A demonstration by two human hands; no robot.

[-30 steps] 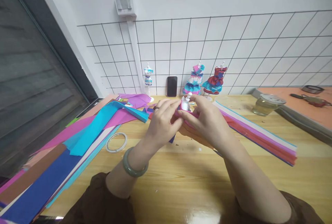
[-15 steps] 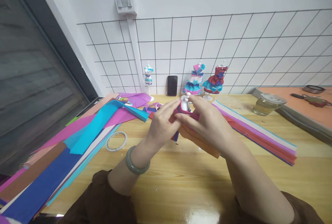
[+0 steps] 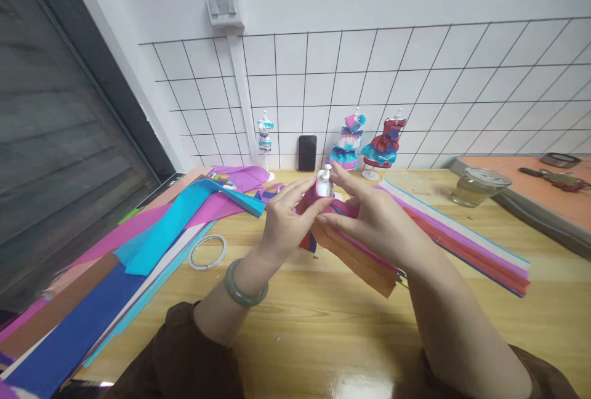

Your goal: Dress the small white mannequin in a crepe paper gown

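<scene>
Bare left hand (image 3: 287, 217) and right hand (image 3: 378, 220) meet over a wooden worktop (image 3: 300, 331), each grip closed on pink paper (image 3: 345, 208) wrapped round a small white dress form (image 3: 324, 185) between them. A brown strip (image 3: 364, 257) has come further into view, its loose end angling out below the right hand. Coloured strips (image 3: 471, 245) edge the right side; a tape ring (image 3: 207, 267) lies left, apart from the hands

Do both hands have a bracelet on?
No, the green bracelet circles the wrist of the left hand, and the right hand has none.
</scene>
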